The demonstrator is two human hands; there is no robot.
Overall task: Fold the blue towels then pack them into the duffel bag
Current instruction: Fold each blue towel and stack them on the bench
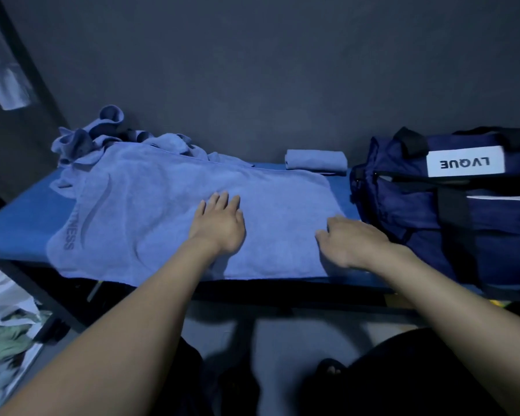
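A large blue towel [150,205] lies spread across the blue table [18,229], its near edge hanging slightly over the front. My left hand [219,223] presses flat on the towel's middle with straight fingers. My right hand [351,241] rests flat near the towel's right edge, fingers pointing left. A heap of crumpled blue towels [102,136] sits at the back left. One folded blue towel [315,160] lies at the back, left of the navy duffel bag [418,211], which stands on the table's right end with a white label.
A dark wall runs behind the table. Below the table at the left lie plastic bags with clothes [6,331]. My legs and a sandalled foot [330,369] show under the table's front edge.
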